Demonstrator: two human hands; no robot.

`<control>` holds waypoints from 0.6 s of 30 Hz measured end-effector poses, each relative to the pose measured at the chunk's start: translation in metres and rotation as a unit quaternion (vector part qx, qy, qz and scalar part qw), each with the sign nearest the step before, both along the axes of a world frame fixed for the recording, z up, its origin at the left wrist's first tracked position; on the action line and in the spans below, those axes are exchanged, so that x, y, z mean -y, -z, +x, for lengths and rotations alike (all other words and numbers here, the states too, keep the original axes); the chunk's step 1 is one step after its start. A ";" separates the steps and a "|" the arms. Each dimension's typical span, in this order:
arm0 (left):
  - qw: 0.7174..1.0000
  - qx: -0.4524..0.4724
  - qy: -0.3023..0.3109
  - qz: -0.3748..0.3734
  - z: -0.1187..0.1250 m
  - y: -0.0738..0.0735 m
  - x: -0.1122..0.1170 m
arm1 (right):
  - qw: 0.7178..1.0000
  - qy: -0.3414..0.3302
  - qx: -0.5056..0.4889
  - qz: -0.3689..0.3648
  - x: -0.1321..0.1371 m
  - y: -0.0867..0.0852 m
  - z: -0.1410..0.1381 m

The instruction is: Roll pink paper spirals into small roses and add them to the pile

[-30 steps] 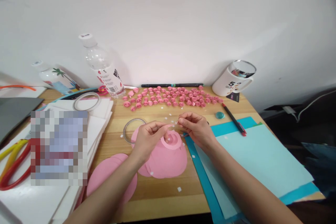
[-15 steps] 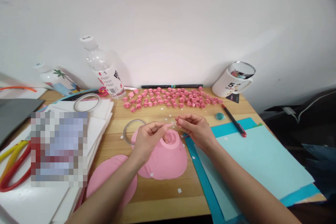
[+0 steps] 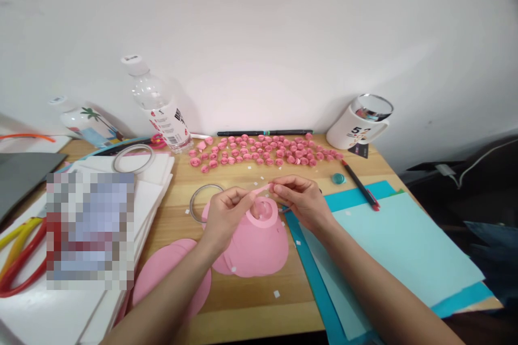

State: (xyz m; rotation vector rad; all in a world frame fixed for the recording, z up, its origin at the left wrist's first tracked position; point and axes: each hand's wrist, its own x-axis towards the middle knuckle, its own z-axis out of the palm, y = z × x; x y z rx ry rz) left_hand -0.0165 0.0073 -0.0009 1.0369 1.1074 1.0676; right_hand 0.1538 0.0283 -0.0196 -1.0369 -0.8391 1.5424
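My left hand (image 3: 224, 215) and my right hand (image 3: 301, 199) meet over the desk, both pinching a thin pink paper strip (image 3: 261, 190) stretched between the fingertips. Right below them a pink paper spiral (image 3: 265, 211) lies on pink paper discs (image 3: 253, 248). More pink discs (image 3: 170, 275) sit nearer, under my left forearm. Several small rolled pink paper roses (image 3: 263, 151) lie spread in rows at the back of the desk.
A tape ring (image 3: 202, 199) lies left of my hands, another tape ring (image 3: 133, 159) on white sheets (image 3: 149, 188). A water bottle (image 3: 159, 105), a white mug (image 3: 360, 121), a red pen (image 3: 360, 183), a teal button (image 3: 338, 178) and turquoise paper (image 3: 396, 242) are around.
My fingertips have shifted slightly closer together along the pink strip, and the strip's end now rises a little toward the right hand. Everything else on the desk stayed put.
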 end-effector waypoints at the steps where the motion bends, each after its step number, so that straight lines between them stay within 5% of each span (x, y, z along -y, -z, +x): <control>1: 1.000 -0.002 0.002 0.001 0.000 0.000 0.000 | 1.000 0.000 0.000 -0.002 0.000 0.000 0.000; 11: 1.000 0.002 0.014 -0.006 0.002 -0.002 0.000 | 1.000 -0.005 0.009 0.007 -0.001 0.004 0.002; 18: 0.999 0.010 -0.033 -0.010 0.000 0.002 -0.001 | 0.999 -0.037 0.015 0.000 0.000 0.000 0.000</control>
